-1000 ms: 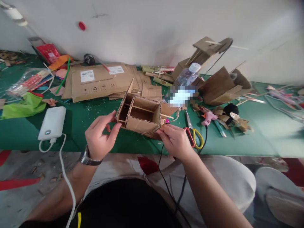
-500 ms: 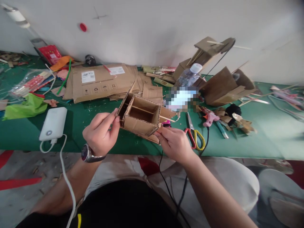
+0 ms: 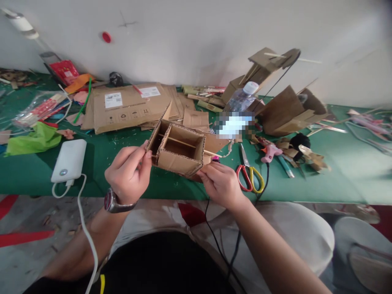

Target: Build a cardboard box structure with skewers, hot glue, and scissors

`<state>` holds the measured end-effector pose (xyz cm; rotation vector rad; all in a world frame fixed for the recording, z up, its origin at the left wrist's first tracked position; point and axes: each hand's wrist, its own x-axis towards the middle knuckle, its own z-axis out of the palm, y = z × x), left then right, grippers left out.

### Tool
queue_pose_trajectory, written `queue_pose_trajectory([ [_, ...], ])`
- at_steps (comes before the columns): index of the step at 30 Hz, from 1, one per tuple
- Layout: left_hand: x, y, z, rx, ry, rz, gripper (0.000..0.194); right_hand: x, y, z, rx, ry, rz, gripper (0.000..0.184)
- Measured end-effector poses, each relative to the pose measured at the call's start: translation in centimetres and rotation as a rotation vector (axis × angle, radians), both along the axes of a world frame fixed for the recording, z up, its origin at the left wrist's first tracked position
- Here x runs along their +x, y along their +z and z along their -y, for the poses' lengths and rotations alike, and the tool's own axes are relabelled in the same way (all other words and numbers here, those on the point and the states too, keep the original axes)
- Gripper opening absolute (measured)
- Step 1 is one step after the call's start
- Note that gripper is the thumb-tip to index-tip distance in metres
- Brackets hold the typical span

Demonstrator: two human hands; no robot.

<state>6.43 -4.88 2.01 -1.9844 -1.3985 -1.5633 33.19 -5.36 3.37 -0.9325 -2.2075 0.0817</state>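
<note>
Between my two hands I hold a small cardboard box model above the front of the table, its open top facing me. A thin wooden stick runs across its inside and sticks out at the right. My left hand, with a watch on the wrist, pinches the upright cardboard panel at the box's left side. At the lower right corner my right hand is closed on a cardboard flap of the box. Close by on the right lie scissors with one red and one yellow handle.
A white power bank with a cable lies at left. Flattened cardboard is stacked at the back. To the right are a plastic bottle, a pink glue gun and cardboard structures. A green bag lies far left.
The box model has shifted slightly left and turned a little, with more of its right-hand flap in sight. Both hands keep hold of it.
</note>
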Motion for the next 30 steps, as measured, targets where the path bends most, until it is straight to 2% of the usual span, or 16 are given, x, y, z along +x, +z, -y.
queue_pose_trajectory([
  [3, 0.03, -0.01, 0.09, -0.001, -0.007, -0.003, 0.025, 0.03, -0.12, 0.02, -0.105, -0.009, -0.017, 0.035],
  [8, 0.09, 0.22, 0.14, -0.011, -0.002, -0.013, 0.024, 0.13, -0.37, -0.21, 0.026, 0.018, 0.007, 0.026],
  [13, 0.12, 0.20, 0.21, -0.035, 0.002, -0.003, 0.021, 0.01, -0.44, -0.19, -0.059, 0.006, -0.010, 0.032],
  [23, 0.47, -0.07, 0.23, -0.008, -0.012, 0.006, 0.029, -0.15, -0.92, -0.16, -0.053, -0.006, -0.013, 0.035],
  [30, 0.41, -0.27, 0.40, -0.034, 0.008, 0.018, 0.023, -0.01, -0.48, -0.20, -0.045, -0.011, -0.021, 0.032],
])
